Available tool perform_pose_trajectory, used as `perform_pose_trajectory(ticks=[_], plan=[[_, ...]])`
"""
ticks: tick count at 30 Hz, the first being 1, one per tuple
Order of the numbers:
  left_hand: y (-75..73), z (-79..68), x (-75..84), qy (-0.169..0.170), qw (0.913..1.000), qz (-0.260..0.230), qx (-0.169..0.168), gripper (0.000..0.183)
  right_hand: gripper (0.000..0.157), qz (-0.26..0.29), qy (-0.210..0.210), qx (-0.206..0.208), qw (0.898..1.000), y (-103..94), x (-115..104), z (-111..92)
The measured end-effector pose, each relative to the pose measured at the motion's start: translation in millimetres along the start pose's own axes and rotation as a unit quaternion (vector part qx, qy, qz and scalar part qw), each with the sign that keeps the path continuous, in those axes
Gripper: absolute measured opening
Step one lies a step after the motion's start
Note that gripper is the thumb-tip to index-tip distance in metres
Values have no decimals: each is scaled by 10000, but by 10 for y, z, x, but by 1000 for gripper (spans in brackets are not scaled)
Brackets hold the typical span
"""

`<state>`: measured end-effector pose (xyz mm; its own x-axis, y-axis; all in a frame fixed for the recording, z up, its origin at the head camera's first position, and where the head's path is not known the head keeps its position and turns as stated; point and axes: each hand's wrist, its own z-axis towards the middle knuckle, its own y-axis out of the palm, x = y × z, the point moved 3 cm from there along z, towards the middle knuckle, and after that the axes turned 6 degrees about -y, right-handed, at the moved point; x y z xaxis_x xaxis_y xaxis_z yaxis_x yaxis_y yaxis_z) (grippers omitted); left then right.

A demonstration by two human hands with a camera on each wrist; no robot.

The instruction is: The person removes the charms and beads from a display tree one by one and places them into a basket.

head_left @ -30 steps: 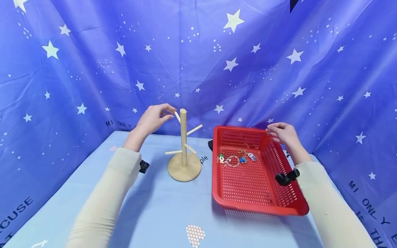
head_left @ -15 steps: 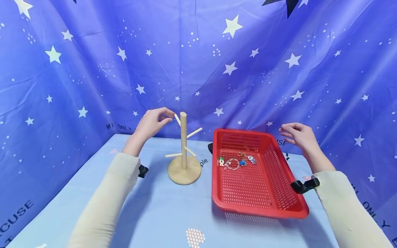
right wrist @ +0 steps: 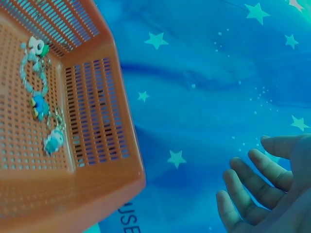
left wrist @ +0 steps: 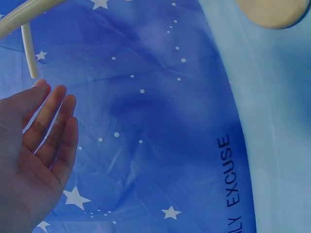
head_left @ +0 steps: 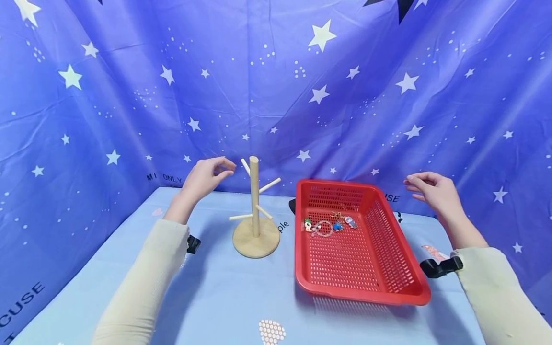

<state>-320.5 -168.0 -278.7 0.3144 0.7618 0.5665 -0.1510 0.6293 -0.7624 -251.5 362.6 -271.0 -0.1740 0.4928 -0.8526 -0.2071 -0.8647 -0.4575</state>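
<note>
A wooden stand [head_left: 255, 196] with a round base and several thin pegs stands upright on the table. My left hand [head_left: 204, 177] hovers just left of its top peg [head_left: 245, 166], apart from it, fingers loosely bent and holding nothing. In the left wrist view the fingertips [left wrist: 59, 92] lie just below a peg's end [left wrist: 32, 65]. To the right of the stand is a red plastic basket [head_left: 362, 297]. Inside lie a beaded bracelet [head_left: 324, 228], a blue charm [head_left: 338, 226] and other small keychain figures [head_left: 350, 222]. My right hand [head_left: 437, 194] floats beyond the basket's right side, relaxed, with nothing in it.
A pale blue cloth [head_left: 224, 297] with printed hearts covers the table. Behind it hangs a blue-purple curtain [head_left: 276, 86] with stars. A small black object [head_left: 292, 206] shows at the basket's back left corner, mostly hidden.
My left hand has drawn back left and slightly down from the top peg. My right hand has moved right, away from above the basket's edge. Stand and basket have stayed put.
</note>
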Motion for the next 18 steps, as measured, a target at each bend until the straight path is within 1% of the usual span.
perform_pose_trajectory(ticks=[4,6,7,10,11,13,18], plan=[[18,-28,-53,-2,10000,70,-36,20,38,-140,52,-8,9999,-81,59,-36],[32,-42,-81,-18,9999,109,-76,20,32,-120,48,-31,9999,-127,104,-58],[38,-51,-95,-31,9999,134,-100,20,27,-87,18,-55,9999,-151,126,-71],[46,-72,-134,-71,9997,231,-107,21,11,-4,-143,-91,9999,-225,191,-111],[46,-78,-149,-90,9995,284,-92,21,9,-25,-197,-95,9998,-247,210,-127],[44,-89,-174,-96,9991,403,-52,21,6,-137,-341,-76,9993,-290,245,-161],[45,-98,-230,-48,9980,623,44,21,7,-437,-536,46,9976,-398,320,-247]])
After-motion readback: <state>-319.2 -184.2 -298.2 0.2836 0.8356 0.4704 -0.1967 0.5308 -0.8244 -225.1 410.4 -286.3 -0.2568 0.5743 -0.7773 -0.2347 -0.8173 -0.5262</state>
